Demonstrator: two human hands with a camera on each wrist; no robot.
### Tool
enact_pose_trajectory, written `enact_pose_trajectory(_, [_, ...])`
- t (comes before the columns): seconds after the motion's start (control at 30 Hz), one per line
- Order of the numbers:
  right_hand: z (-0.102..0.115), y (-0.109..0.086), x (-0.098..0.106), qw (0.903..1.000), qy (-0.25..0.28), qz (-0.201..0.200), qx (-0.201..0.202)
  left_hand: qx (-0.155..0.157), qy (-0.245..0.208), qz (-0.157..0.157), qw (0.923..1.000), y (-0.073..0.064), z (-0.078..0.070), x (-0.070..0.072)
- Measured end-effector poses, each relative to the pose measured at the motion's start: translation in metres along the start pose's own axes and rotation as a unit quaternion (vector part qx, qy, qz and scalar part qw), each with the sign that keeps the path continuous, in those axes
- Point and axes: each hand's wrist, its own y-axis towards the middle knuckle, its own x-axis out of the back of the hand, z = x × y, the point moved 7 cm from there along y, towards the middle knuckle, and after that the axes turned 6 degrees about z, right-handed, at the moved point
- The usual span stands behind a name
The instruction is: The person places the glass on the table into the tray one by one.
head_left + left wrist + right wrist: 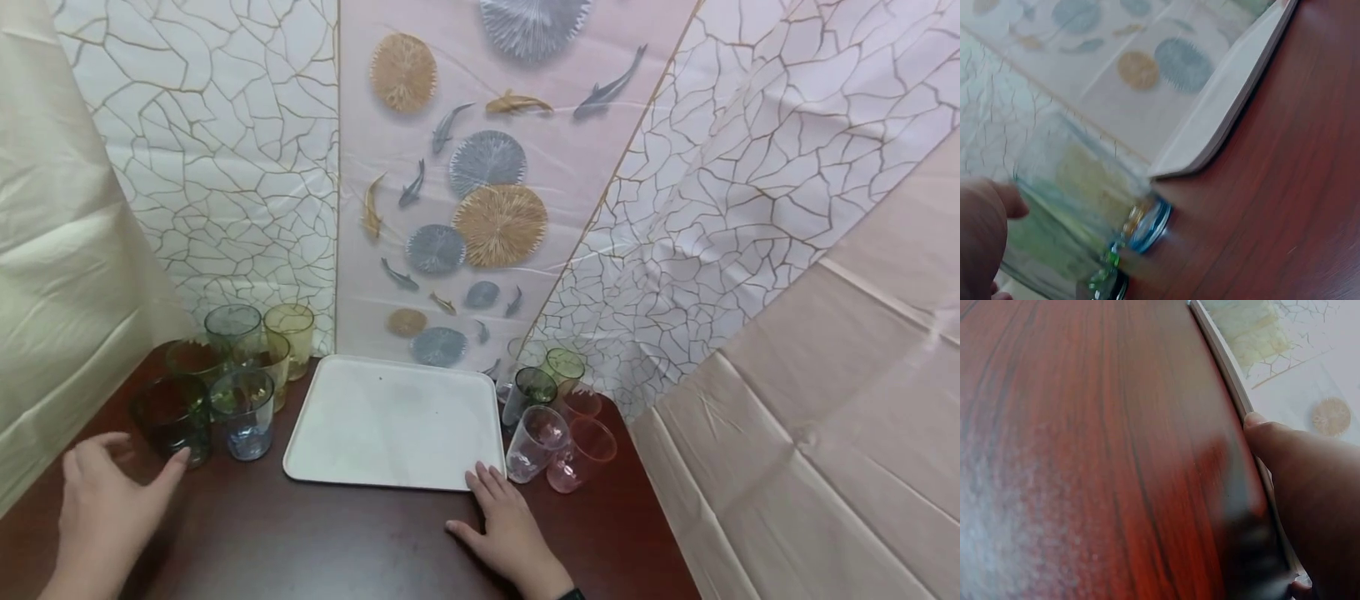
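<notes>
On the left, my left hand [108, 500] is at the dark green glass [176, 421], thumb and fingers spread apart around its near side. Whether the skin touches that glass I cannot tell. A clear blue glass [243, 417] stands upright just to its right; the left wrist view shows the blue base [1150, 228] beside the dark green glass's base [1110, 284]. My right hand [506, 529] lies at the near right corner of the white tray [397, 425], its fingertips resting on the rim. In the right wrist view a digit [1272, 434] lies against the tray's edge.
Behind the left glasses stand several more, among them a yellow glass [294, 337] and a greyish one [232, 325]. Right of the tray is another cluster, with a clear pinkish glass [536, 446] and a red-pink glass [581, 458] in front. Patterned cloth [247, 167] hangs behind the dark wooden table [315, 542].
</notes>
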Motion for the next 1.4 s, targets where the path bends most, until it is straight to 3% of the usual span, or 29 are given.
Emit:
enact_pose_trajectory(0.1, [-0.001,-0.001,0.001,1.0000,0.002,0.000,-0.002,0.007,-0.054,-0.004,0.9985,0.015,0.003,-0.005])
enact_pose_trajectory(0.27, [-0.003,-0.003,0.000,1.0000,0.002,-0.004,0.002,-0.012,-0.120,0.053,0.9913,0.038,0.006,-0.023])
enact_pose_trajectory(0.4, [-0.004,-0.003,-0.003,1.0000,0.002,0.005,0.000,-0.028,-0.117,0.071,0.9902,0.041,0.006,-0.027])
enact_pose_trajectory(0.57, [-0.003,-0.001,-0.001,0.9999,0.003,0.015,0.000,-0.012,-0.095,0.072,0.9928,0.038,0.012,-0.026])
enact_pose_trajectory(0.77, [-0.004,-0.001,-0.002,0.9998,-0.003,0.021,0.003,-0.002,-0.101,0.061,0.9930,0.017,0.010,-0.015])
enact_pose_trajectory(1.0, [-0.006,-0.001,-0.003,0.9997,-0.008,0.024,-0.001,-0.038,-0.114,0.066,0.9906,-0.027,-0.018,-0.015])
enact_pose_trajectory(1.2, [-0.007,0.000,-0.005,0.9995,-0.004,0.031,-0.004,-0.079,-0.130,0.083,0.9848,-0.058,-0.053,-0.036])
enact_pose_trajectory(1.4, [-0.007,0.000,-0.006,0.9996,-0.009,0.026,-0.003,-0.112,-0.149,0.112,0.9761,-0.060,-0.085,-0.068])
